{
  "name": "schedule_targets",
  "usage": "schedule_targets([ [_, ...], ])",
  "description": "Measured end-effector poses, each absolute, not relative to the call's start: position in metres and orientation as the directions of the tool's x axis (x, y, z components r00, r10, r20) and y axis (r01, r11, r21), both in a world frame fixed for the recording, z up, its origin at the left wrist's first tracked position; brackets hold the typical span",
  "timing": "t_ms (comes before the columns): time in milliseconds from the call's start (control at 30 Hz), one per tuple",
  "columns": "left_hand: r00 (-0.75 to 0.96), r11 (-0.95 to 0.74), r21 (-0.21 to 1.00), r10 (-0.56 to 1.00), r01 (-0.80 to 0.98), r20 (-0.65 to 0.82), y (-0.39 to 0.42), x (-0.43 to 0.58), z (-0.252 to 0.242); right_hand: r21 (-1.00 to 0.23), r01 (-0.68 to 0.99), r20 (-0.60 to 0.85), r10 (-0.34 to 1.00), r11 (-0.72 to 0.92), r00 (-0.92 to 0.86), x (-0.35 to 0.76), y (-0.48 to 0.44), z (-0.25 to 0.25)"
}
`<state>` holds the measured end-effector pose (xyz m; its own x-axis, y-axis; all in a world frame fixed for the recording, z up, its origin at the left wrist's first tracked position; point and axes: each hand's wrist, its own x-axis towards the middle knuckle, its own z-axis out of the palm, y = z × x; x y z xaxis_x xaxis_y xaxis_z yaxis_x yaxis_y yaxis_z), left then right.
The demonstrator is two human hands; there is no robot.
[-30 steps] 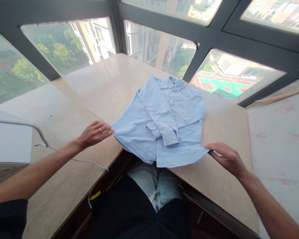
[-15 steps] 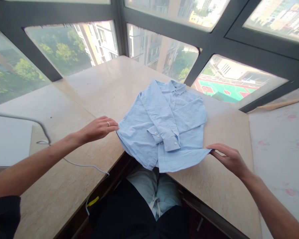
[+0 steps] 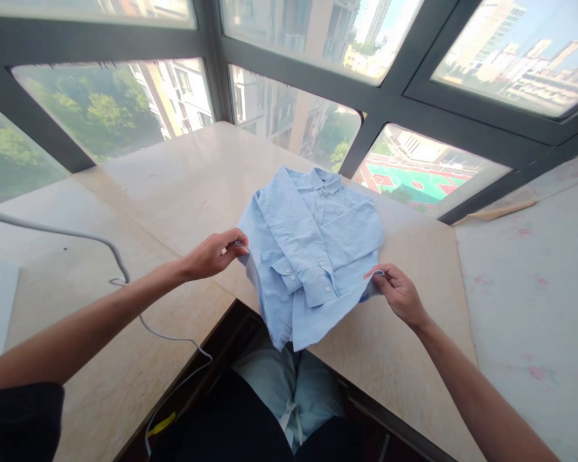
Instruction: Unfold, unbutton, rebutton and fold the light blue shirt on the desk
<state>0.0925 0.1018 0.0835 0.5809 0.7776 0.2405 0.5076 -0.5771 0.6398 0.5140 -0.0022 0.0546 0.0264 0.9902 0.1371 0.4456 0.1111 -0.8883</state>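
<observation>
The counter (image 3: 183, 192) spreads beyond and to both sides of the fingers, bearing most of the shirt (image 3: 349, 240), which lies front up between the two hands. The sleeves (image 3: 291, 221) cross over its front, inward of both sets of fingers, presumably keeping them clear of the gripped edges. The left hand (image 3: 218, 254) has thumb and fingers pinched together on one side edge; the right hand (image 3: 399, 292) likewise pinches the opposite side. Holding both at once raises the edges and probably keeps the cloth even. The hem (image 3: 308, 335) sags between the fingers and the body, over the counter's inner corner, unsupported there. The collar (image 3: 330, 184) lies farthest beyond the fingers, resting loose; the cuffs (image 3: 318, 290) lie between the hands, unheld.
</observation>
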Motion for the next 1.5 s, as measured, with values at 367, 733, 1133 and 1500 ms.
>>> schedule_targets([
  [367, 0.816, -0.684, 0.566, 0.577, 0.461, 0.033, 0.107, 0.088, 0.086, -0.953, 0.278, -0.077, 0.985, -0.118, 0.153, 0.544, -0.001, 0.037],
  [733, 0.965, -0.968, 0.157, 0.16, 0.195, -0.21, 0.093, 0.082, 0.074, -0.797, 0.551, -0.53, 0.723, -0.247, -0.443, 0.54, 0.016, 0.054],
  [1133, 0.988, -0.989, 0.01, 0.146, 0.147, -0.049, 0.103, 0.108, 0.082, -0.603, 0.782, -0.604, 0.55, 0.158, -0.576, 0.534, 0.029, 0.07],
  [1500, 0.933, -0.765, 0.576, 0.361, 0.287, 0.015, 0.111, 0.14, 0.087, -0.803, 0.505, 0.038, 0.874, 0.315, -0.484, 0.518, 0.027, 0.063],
])
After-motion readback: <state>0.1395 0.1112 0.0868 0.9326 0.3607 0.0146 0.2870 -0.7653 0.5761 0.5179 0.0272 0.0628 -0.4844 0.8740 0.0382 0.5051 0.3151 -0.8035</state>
